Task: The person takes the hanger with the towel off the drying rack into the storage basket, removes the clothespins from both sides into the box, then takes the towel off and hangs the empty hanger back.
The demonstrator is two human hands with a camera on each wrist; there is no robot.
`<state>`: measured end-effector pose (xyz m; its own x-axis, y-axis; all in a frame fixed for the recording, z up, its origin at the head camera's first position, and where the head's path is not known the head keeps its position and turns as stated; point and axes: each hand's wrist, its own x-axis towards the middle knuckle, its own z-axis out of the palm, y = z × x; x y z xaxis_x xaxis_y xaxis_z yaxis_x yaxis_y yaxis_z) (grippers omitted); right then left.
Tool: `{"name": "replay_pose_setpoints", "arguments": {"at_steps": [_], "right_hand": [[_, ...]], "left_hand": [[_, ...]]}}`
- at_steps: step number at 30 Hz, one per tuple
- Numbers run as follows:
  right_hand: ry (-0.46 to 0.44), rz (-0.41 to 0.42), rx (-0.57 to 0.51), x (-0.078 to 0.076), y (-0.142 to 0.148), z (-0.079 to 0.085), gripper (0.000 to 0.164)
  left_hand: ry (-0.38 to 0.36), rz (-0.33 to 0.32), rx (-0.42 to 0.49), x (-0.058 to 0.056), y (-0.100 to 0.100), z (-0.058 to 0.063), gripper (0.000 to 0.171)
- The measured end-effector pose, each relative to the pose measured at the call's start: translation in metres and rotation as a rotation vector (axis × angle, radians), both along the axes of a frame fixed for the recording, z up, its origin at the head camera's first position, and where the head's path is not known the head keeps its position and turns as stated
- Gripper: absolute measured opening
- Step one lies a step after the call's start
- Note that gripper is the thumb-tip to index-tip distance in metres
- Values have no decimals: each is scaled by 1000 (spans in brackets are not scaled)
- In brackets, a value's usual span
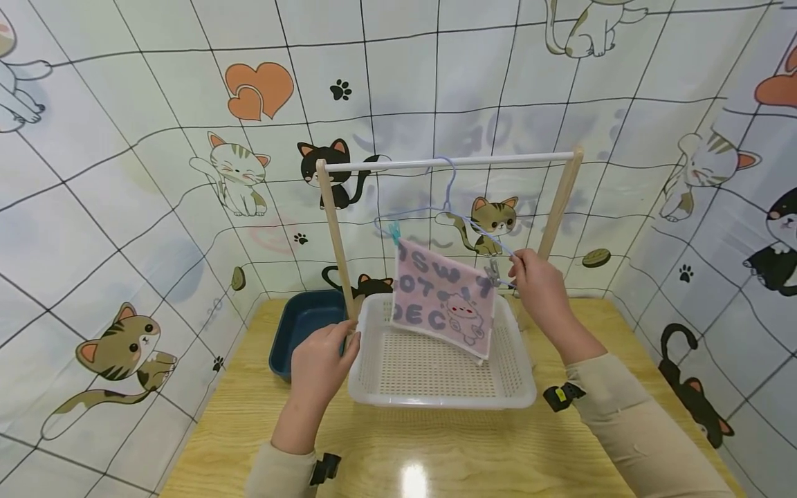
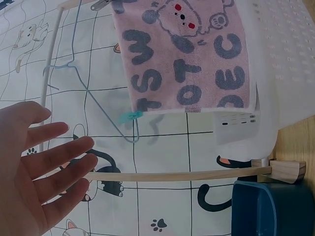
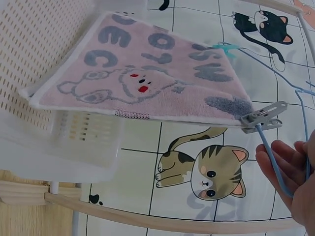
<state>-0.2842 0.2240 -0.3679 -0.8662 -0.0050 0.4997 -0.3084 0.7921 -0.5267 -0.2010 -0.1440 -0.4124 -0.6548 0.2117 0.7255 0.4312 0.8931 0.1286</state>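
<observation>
The right hand point(image 1: 540, 285) grips the hanger point(image 1: 447, 206), from which a pink towel point(image 1: 436, 294) hangs clipped. The left hand point(image 1: 322, 361) is empty, fingers spread.

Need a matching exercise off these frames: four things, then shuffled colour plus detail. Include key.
Things
1. towel
2. hanger
3. basin
4. basket

Descriptions
A. white, perforated
B. pink, clipped at two corners
C. dark blue, partly behind the left hand in the head view
D. light blue, gripped by the right hand

Pairs: 1-B, 2-D, 3-C, 4-A
</observation>
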Motion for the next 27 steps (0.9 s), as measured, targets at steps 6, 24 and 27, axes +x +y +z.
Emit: {"name": "replay_pose_setpoints", "arguments": {"at_steps": [6, 24, 27], "right_hand": [[68, 2, 20, 0, -3, 2, 27], [189, -59, -41, 12, 5, 21, 30], [172, -60, -52, 16, 8, 22, 33]], "left_hand": [[-8, -8, 9, -1, 0, 2, 21], [-40, -24, 15, -3, 0, 7, 18], [-38, -30, 10, -4, -1, 7, 17]]}}
